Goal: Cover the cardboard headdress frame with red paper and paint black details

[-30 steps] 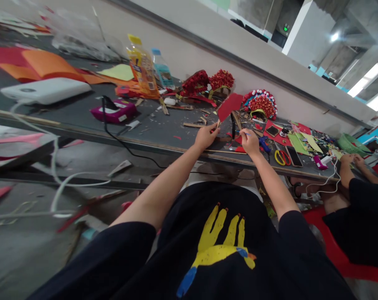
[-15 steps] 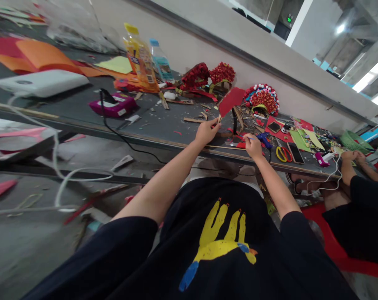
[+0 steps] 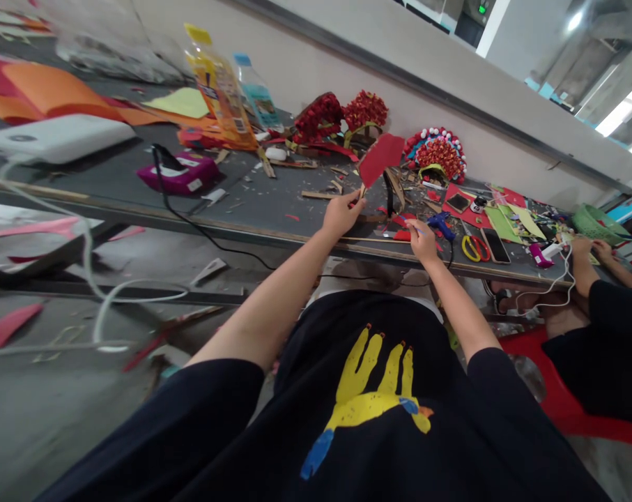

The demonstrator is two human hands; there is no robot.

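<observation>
My left hand (image 3: pixel 341 213) pinches the lower end of a red paper piece (image 3: pixel 381 159), which stands up above the table edge; a brown edge shows along it. My right hand (image 3: pixel 423 240) is closed on a slim bluish stick-like thing, too small to name, near red scraps (image 3: pixel 403 235) on the tabletop. A blue glue gun (image 3: pixel 441 226) lies just right of that hand. Beside it are scissors (image 3: pixel 475 247) with yellow and red handles and a dark phone (image 3: pixel 496 245). A bent strip of cardboard (image 3: pixel 398 189) stands behind the hands.
Along the wall stand red tufted headpieces (image 3: pixel 365 111) and one edged with white balls (image 3: pixel 438 157). Two bottles (image 3: pixel 216 90), a purple tissue pack (image 3: pixel 182 174) and a white power bank (image 3: pixel 59 138) are to the left. Another person's hands (image 3: pixel 582 247) work near a green basket (image 3: pixel 598 224).
The view has shifted a little, so the table things sit further left. Both hands keep their holds, with the red piece barely moved.
</observation>
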